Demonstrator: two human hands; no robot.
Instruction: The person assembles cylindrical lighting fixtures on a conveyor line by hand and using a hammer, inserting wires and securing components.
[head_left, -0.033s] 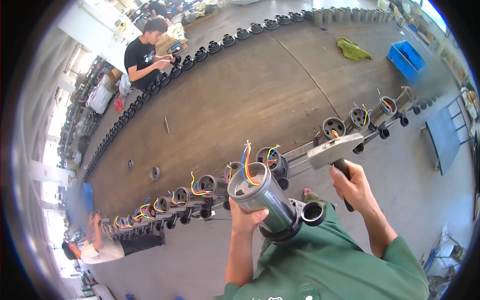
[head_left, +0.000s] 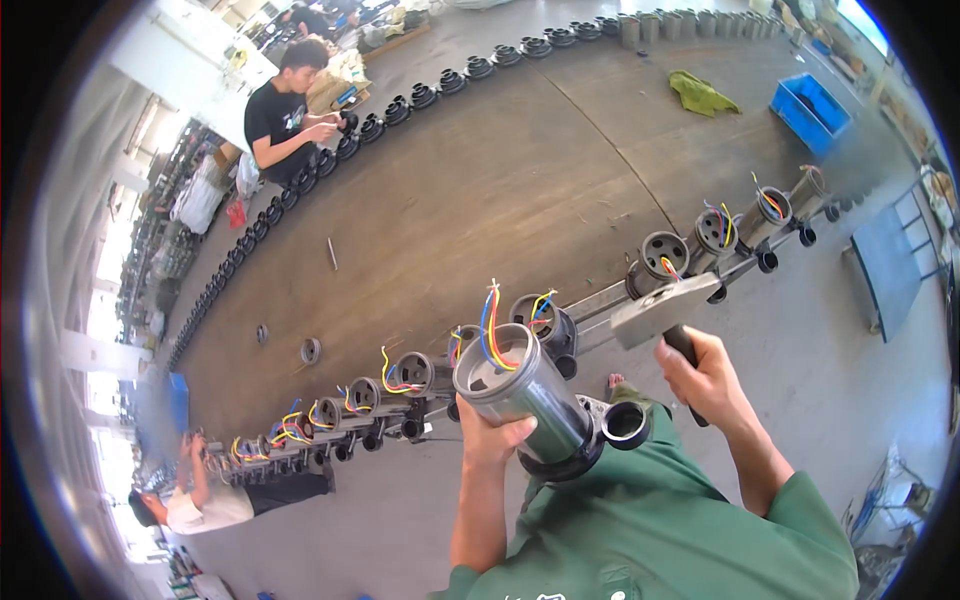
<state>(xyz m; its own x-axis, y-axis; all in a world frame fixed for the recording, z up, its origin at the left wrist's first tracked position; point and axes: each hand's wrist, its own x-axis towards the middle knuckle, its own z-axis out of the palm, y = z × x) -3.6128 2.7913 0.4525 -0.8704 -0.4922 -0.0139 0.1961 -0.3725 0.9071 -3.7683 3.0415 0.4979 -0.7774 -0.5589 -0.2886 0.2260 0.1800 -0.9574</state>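
My left hand (head_left: 492, 438) grips a grey metal motor housing (head_left: 525, 395), a cylinder held tilted in front of my chest. Blue, red and yellow wires (head_left: 492, 325) stick out of its open top, and a black flange with a round port (head_left: 627, 424) sits at its lower end. My right hand (head_left: 712, 380) is closed around the black handle of a hammer. The hammer's flat grey metal head (head_left: 664, 309) hangs just right of the housing and above the line. Similar wired housings (head_left: 400, 378) stand in a row behind my hands.
The curved line of housings (head_left: 715, 232) borders a big brown platform (head_left: 470, 190) with loose rings (head_left: 311, 350) on it. A person in black (head_left: 285, 115) works at the far row. Another person (head_left: 195, 500) crouches lower left. A blue crate (head_left: 810, 105) and green cloth (head_left: 705, 95) lie far right.
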